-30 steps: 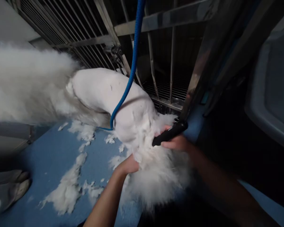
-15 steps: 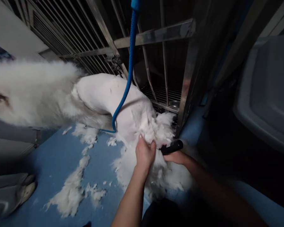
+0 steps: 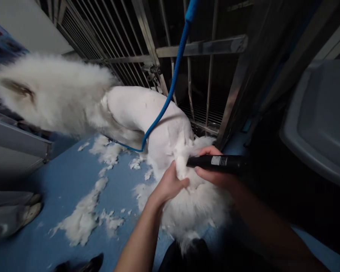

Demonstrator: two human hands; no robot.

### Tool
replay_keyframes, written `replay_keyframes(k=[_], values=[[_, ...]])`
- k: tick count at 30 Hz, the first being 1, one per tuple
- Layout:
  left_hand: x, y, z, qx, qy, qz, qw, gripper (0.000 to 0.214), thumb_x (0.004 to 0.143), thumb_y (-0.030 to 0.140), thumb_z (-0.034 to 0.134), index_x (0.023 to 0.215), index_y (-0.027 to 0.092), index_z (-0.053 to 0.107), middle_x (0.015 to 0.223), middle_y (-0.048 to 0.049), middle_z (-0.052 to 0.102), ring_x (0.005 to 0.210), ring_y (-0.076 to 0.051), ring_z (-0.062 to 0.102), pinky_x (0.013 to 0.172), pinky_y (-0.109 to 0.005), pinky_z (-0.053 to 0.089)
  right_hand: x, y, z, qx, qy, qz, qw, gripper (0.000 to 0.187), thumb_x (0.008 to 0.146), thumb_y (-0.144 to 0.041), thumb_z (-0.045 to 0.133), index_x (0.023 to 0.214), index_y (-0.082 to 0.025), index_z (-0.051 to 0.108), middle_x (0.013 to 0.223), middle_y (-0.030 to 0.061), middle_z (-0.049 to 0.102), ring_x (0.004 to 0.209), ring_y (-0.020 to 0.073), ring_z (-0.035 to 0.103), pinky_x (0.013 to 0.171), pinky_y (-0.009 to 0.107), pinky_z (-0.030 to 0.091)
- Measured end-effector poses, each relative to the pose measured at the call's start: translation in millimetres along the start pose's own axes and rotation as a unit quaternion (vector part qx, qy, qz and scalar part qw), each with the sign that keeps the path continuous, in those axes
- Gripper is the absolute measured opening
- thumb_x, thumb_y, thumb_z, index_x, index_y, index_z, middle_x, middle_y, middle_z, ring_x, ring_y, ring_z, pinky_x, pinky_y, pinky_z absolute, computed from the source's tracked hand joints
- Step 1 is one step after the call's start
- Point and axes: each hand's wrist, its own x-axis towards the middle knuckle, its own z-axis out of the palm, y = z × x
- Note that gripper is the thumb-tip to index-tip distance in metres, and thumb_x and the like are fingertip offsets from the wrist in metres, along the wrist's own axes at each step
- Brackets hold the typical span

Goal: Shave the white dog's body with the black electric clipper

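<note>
A white dog (image 3: 130, 104) stands side-on, its head at the far left. Its back and flank are clipped close, while its head and neck are still fluffy. My left hand (image 3: 169, 183) is closed around the base of the bushy tail (image 3: 195, 206), its thumb on the near side and most fingers hidden in the fur. In my right hand (image 3: 212, 173) is a black hair clipper (image 3: 218, 163), its head against the pale fur at the tail base, just right of my left hand. A blue leash (image 3: 172, 87) drops from above and loops around the dog's belly.
Metal cage doors (image 3: 201, 49) stand close behind the dog. Clumps of cut fur (image 3: 81, 223) lie on the blue floor (image 3: 53, 192). A person's shoe (image 3: 32, 211) is at the left, and a grey plastic bin (image 3: 320, 113) stands at the right.
The clipper has come up from beside the tail to its base and now lies nearly level. My left thumb has spread away from the index finger. The view has shifted, showing more of the dog's head.
</note>
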Motion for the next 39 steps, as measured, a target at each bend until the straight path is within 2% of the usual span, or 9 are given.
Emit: replay_keyframes(k=[3,7,10,12,18,24,31,36,39], values=[[-3,-4,-2.2,-0.027,-0.005,-0.004,1.000,0.063,0.065,0.012,0.063,0.127,0.015,0.052,0.122,-0.0067,0.063,0.111,-0.025,0.058,0.100,-0.037,0.045,-3,22,0,-0.061,-0.004,-0.001,0.998,0.029,0.067,-0.024,0.071,0.092,-0.027,0.055,0.074,-0.0027,0.061,0.065,0.0175,0.059,0.060,0.031,0.048],[-4,-6,-0.1,-0.037,-0.010,0.000,0.999,0.063,0.067,0.013,0.063,0.129,0.015,0.053,0.123,-0.0057,0.064,0.110,-0.024,0.060,0.099,-0.035,0.046,-12,41,-8,-0.051,0.000,0.017,0.999,0.030,0.067,-0.024,0.071,0.090,-0.026,0.054,0.081,-0.0005,0.066,0.068,0.0182,0.060,0.060,0.031,0.048],[-4,-4,3.8,-0.048,-0.025,0.012,0.998,0.059,0.068,0.013,0.062,0.126,0.016,0.055,0.118,-0.0038,0.067,0.105,-0.023,0.061,0.096,-0.033,0.047,-16,40,-9,0.085,0.069,0.004,0.994,0.034,0.071,-0.033,0.070,0.096,-0.026,0.048,0.100,0.0037,0.069,0.088,0.0239,0.067,0.076,0.036,0.053],[-3,-2,5.4,-0.067,-0.032,0.020,0.997,0.055,0.068,0.012,0.062,0.123,0.016,0.058,0.116,-0.0030,0.068,0.104,-0.022,0.062,0.095,-0.032,0.048,-17,39,-6,0.122,0.078,-0.004,0.989,0.036,0.072,-0.035,0.071,0.097,-0.027,0.046,0.108,0.0047,0.069,0.100,0.0261,0.066,0.085,0.039,0.053],[-3,-5,5.0,-0.085,-0.031,-0.002,0.996,0.052,0.067,0.012,0.060,0.119,0.015,0.060,0.111,-0.0021,0.070,0.097,-0.021,0.064,0.089,-0.031,0.050,-20,48,-9,0.022,0.016,0.055,0.998,0.032,0.068,-0.031,0.073,0.091,-0.026,0.050,0.095,0.0024,0.068,0.076,0.0207,0.063,0.068,0.034,0.052],[-3,-9,10.6,-0.090,-0.034,-0.010,0.995,0.044,0.069,0.016,0.061,0.113,0.014,0.062,0.108,-0.0030,0.070,0.095,-0.022,0.064,0.088,-0.031,0.050,-22,57,-10,0.175,0.061,0.031,0.982,0.037,0.072,-0.041,0.073,0.096,-0.029,0.047,0.110,0.0034,0.070,0.102,0.0263,0.066,0.089,0.043,0.053],[-1,-11,11.4,-0.130,-0.022,-0.022,0.991,0.046,0.066,0.014,0.063,0.112,0.014,0.062,0.106,-0.0028,0.069,0.093,-0.021,0.062,0.090,-0.033,0.048,-27,71,-11,0.084,-0.001,0.043,0.995,0.031,0.067,-0.030,0.076,0.089,-0.025,0.055,0.094,0.0006,0.071,0.077,0.0196,0.066,0.069,0.032,0.052],[0,-14,16.3,-0.130,-0.031,-0.021,0.991,0.045,0.070,0.015,0.064,0.114,0.014,0.061,0.102,-0.0024,0.069,0.087,-0.019,0.062,0.085,-0.031,0.049,-26,68,-9,0.209,0.047,0.046,0.976,0.040,0.071,-0.046,0.075,0.096,-0.029,0.050,0.109,0.0023,0.072,0.098,0.0253,0.070,0.084,0.040,0.056],[0,-19,19.1,-0.145,-0.022,-0.019,0.989,0.043,0.071,0.018,0.066,0.114,0.015,0.060,0.101,-0.0029,0.069,0.087,-0.020,0.062,0.084,-0.032,0.049,-30,75,-6,0.185,0.051,0.057,0.980,0.042,0.069,-0.049,0.076,0.096,-0.030,0.050,0.107,0.0016,0.072,0.095,0.0249,0.069,0.082,0.041,0.056]])
